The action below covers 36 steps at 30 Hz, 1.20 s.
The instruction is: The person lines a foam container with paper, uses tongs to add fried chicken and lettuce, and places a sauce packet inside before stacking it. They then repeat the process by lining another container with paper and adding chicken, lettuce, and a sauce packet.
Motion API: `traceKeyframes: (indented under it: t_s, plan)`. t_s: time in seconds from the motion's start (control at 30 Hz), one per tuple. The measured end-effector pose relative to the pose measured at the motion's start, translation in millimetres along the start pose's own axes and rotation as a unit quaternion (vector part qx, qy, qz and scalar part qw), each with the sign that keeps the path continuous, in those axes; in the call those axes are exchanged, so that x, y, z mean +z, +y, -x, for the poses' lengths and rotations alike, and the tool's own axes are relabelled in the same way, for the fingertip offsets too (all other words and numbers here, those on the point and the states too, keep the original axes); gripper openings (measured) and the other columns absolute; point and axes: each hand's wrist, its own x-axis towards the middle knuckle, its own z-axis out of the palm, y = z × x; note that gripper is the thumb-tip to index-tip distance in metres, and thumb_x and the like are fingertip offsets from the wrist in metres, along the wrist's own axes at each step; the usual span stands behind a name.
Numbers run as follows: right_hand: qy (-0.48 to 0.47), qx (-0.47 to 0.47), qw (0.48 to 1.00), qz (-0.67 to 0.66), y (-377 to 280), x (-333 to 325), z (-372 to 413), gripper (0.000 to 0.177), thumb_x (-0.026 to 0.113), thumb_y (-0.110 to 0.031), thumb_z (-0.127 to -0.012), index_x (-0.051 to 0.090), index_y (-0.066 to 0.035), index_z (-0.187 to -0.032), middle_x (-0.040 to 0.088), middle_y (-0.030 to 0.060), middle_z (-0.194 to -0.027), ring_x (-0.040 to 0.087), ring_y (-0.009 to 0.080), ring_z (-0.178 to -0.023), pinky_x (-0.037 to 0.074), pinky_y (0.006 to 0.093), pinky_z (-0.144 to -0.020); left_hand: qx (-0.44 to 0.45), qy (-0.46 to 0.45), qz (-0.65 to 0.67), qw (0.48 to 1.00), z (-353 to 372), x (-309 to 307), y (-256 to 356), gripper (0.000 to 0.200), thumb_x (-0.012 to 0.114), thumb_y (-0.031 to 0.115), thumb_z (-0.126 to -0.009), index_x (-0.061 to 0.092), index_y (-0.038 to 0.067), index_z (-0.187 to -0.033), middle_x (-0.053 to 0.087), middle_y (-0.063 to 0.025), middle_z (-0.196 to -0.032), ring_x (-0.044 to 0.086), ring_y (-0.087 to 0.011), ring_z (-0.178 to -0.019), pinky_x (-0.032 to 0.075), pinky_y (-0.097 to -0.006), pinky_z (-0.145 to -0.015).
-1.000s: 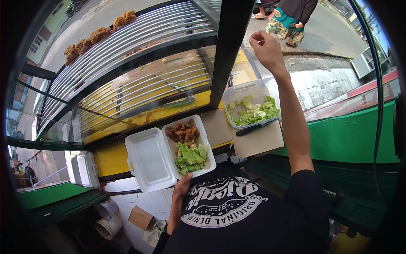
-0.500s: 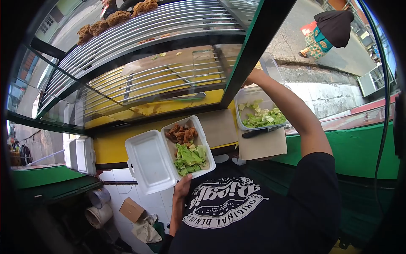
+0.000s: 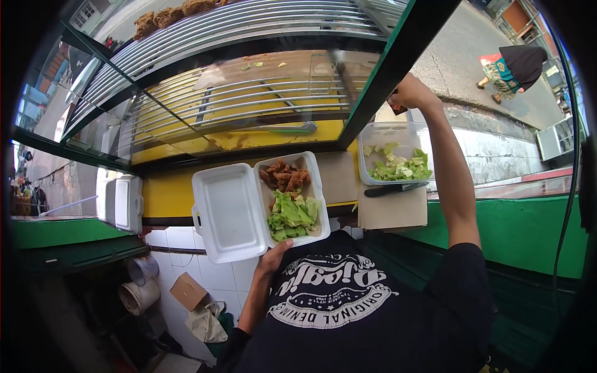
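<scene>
My left hand [image 3: 273, 258] is closed on the near edge of an open white foam takeaway box [image 3: 229, 214], thumb over the rim. In its right half lie browned, sauced pieces of fried chicken [image 3: 285, 176] and green lettuce leaves [image 3: 292, 214]; the lid half is bare. My right hand [image 3: 415, 96] is raised past the dark post, above a clear plastic tub [image 3: 393, 135] of torn lettuce [image 3: 401, 166]. Its fingers are closed on a small dark-red thing [image 3: 396, 107], mostly hidden, whose kind I cannot make out.
A black-handled knife [image 3: 388, 189] lies on brown paper [image 3: 392, 211] before the tub. The glass display case [image 3: 249, 105] stands ahead, with fried pieces [image 3: 168, 17] on its upper rack. More foam boxes [image 3: 129, 204] stand left. A person [image 3: 513, 71] walks along the street.
My right hand has come out from behind the post, up and to the right, showing a small dark-red thing. My left hand still holds the box. The view has shifted and the passer-by has moved.
</scene>
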Motion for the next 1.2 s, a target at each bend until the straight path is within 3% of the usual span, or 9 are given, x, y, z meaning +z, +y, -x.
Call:
traceKeyframes:
  t_s: [0.17, 0.3, 0.47, 0.53, 0.67, 0.87, 0.97, 1.1, 1.2]
  plan:
    - [0.007, 0.01, 0.953, -0.302, -59, -48, 126, 0.033, 0.074, -0.01, -0.078, 0.06, 0.003, -0.105, 0.069, 0.0154, -0.076, 0.069, 0.0203, -0.075, 0.052, 0.0326, -0.064, -0.073, 0.018, 0.017, 0.997, 5, 17, 11, 0.061, 0.058, 0.018, -0.084, 0.038, -0.008, -0.134, 0.046, -0.0159, -0.137, 0.042, -0.0266, -0.127, 0.025, -0.0379, -0.111]
    - [-0.087, -0.06, 0.932, -0.345, -106, -13, 158, 0.033, 0.072, -0.008, -0.081, 0.057, 0.002, -0.108, 0.07, 0.0117, -0.078, 0.068, 0.0129, -0.072, 0.052, 0.0272, -0.064, -0.101, 0.01, -0.004, 0.995, -1, 9, 3, 0.059, 0.057, 0.019, -0.084, 0.04, -0.009, -0.133, 0.048, -0.0172, -0.135, 0.044, -0.0274, -0.125, 0.027, -0.0376, -0.11]
    - [-0.011, -0.174, 0.957, -0.231, -115, 44, 149, 0.035, 0.069, -0.02, -0.085, 0.061, 0.002, -0.111, 0.068, 0.0168, -0.074, 0.066, 0.0196, -0.063, 0.05, 0.0302, -0.06, -0.112, -0.009, -0.002, 0.994, -9, 3, -2, 0.056, 0.056, 0.019, -0.085, 0.042, -0.01, -0.131, 0.049, -0.0177, -0.133, 0.045, -0.0281, -0.123, 0.028, -0.0373, -0.109]
    - [-0.038, -0.072, 0.964, -0.252, -104, 2, 142, 0.027, 0.065, -0.021, -0.086, 0.067, 0.004, -0.098, 0.068, 0.0188, -0.078, 0.067, 0.0331, -0.077, 0.051, 0.0373, -0.072, -0.113, -0.002, -0.007, 0.994, -10, 0, -6, 0.055, 0.056, 0.019, -0.086, 0.042, -0.01, -0.13, 0.049, -0.0175, -0.133, 0.045, -0.0281, -0.123, 0.028, -0.0371, -0.109]
    - [0.048, -0.016, 0.983, -0.174, -55, -36, 83, 0.023, 0.059, -0.017, -0.088, 0.066, 0.005, -0.082, 0.064, 0.0169, -0.066, 0.064, 0.0232, -0.062, 0.05, 0.0353, -0.063, -0.02, -0.014, 0.02, 0.999, -12, 3, -6, 0.053, 0.06, 0.017, -0.085, 0.044, -0.006, -0.13, 0.052, -0.0134, -0.127, 0.048, -0.023, -0.119, 0.034, -0.0336, -0.105]
    - [-0.009, -0.188, 0.982, 0.027, 26, 67, -87, 0.03, 0.063, -0.012, -0.077, 0.067, -0.002, -0.105, 0.068, 0.0196, -0.097, 0.065, 0.0314, -0.092, 0.052, 0.0375, -0.078, -0.022, -0.026, 0.037, 0.999, -10, 5, -3, 0.052, 0.058, 0.015, -0.086, 0.043, -0.007, -0.131, 0.051, -0.0134, -0.129, 0.048, -0.0235, -0.119, 0.032, -0.0344, -0.106]
    - [-0.07, -0.13, 0.986, 0.078, 34, 107, -122, 0.039, 0.067, -0.011, -0.074, 0.065, -0.006, -0.112, 0.067, 0.0177, -0.105, 0.063, 0.0312, -0.099, 0.052, 0.0382, -0.082, -0.022, -0.017, 0.041, 0.999, -11, -13, -16, 0.052, 0.058, 0.014, -0.086, 0.042, -0.007, -0.131, 0.051, -0.0136, -0.129, 0.047, -0.0241, -0.121, 0.032, -0.035, -0.107]
    - [-0.041, -0.217, 0.973, 0.067, 47, 141, -139, 0.043, 0.072, -0.01, -0.069, 0.065, -0.007, -0.112, 0.068, 0.0163, -0.102, 0.064, 0.0319, -0.097, 0.052, 0.0399, -0.081, 0.064, 0.01, 0.029, 0.997, -10, -8, -25, 0.056, 0.059, 0.012, -0.085, 0.039, -0.006, -0.134, 0.049, -0.014, -0.132, 0.045, -0.025, -0.123, 0.03, -0.0358, -0.109]
    - [0.01, -0.251, 0.967, 0.035, 42, 138, -132, 0.044, 0.077, -0.01, -0.065, 0.066, -0.007, -0.107, 0.069, 0.0148, -0.099, 0.065, 0.0321, -0.095, 0.053, 0.0416, -0.079, 0.014, -0.012, 0.064, 0.998, -14, -35, -45, 0.055, 0.056, 0.014, -0.085, 0.039, -0.007, -0.133, 0.048, -0.0149, -0.134, 0.044, -0.027, -0.125, 0.028, -0.0372, -0.11]
